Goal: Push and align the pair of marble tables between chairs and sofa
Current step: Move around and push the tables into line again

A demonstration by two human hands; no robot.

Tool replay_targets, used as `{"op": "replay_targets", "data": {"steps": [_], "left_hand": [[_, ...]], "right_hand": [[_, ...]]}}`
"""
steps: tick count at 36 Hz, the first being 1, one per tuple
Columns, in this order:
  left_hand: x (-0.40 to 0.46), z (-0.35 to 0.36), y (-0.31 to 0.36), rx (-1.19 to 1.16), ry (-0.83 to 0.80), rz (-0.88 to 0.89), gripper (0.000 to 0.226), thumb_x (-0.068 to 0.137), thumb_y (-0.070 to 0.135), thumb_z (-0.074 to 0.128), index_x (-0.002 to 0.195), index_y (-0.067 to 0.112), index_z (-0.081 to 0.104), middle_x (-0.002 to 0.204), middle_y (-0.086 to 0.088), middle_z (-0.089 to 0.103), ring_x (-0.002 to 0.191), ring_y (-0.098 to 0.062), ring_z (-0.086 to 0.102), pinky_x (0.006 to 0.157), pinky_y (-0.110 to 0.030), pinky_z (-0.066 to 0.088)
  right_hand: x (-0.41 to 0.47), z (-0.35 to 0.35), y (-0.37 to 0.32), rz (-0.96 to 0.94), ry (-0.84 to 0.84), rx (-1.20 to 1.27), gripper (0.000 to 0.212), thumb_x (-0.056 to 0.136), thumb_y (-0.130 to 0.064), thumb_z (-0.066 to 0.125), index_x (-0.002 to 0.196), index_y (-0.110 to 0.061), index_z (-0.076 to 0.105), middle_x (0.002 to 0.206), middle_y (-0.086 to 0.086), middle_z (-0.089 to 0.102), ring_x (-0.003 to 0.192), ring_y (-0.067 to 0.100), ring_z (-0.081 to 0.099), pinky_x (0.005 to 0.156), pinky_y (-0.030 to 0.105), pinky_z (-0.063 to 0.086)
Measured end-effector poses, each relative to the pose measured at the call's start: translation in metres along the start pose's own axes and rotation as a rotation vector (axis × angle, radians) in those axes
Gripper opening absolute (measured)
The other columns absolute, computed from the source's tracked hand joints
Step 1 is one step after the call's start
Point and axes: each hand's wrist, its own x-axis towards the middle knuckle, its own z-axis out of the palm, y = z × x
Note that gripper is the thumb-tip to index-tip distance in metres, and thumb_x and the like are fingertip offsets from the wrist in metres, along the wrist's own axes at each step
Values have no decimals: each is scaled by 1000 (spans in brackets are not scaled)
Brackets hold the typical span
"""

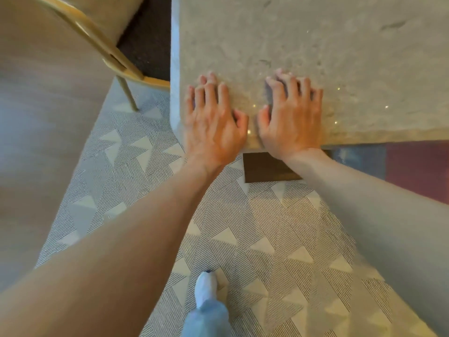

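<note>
Nearest, two bare forearms reach out over the patterned rug [279, 239]. From the left: one wooden chair [104, 52], then the left hand [213, 117] and right hand [291, 117], both flat with spread fingers, pressing on the near left corner of one marble table [340, 57]. The second table and the sofa are out of view, so alignment looks unfinished.

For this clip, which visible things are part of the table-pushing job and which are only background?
Part of the job:
- marble table, only one in view
- left hand and right hand, both flat on its near edge
- wooden chair beside the table's left side

Background:
- patterned rug
- dark wooden base under the table
- person's shoe
</note>
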Motion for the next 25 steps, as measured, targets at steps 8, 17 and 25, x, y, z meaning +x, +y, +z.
{"op": "replay_targets", "data": {"steps": [8, 17, 25], "left_hand": [[3, 8, -2, -69, 51, -10, 50, 85, 34, 41, 121, 6, 60, 146, -15, 51, 138, -30, 44, 118, -43, 27], [21, 8, -18, -64, 52, 21, 51, 84, 32, 41, 122, 4, 59, 145, -14, 52, 139, -30, 43, 116, -43, 29], [51, 18, -46, -68, 72, 62, 49, 85, 32, 40, 121, 4, 58, 141, -13, 55, 136, -30, 46, 112, -42, 34]], "right_hand": [[3, 6, 3, -2, 51, -5, 54, 88, -35, 40, 134, -13, 56, 143, 8, 54, 126, 30, 49, 100, 47, 36], [18, 9, -12, 8, 41, -6, 56, 87, -35, 37, 134, -11, 56, 145, 9, 52, 124, 30, 49, 98, 46, 33], [44, 20, -33, 57, 28, -54, 57, 87, -35, 31, 133, -11, 55, 146, 9, 51, 125, 29, 48, 97, 43, 30]]}}
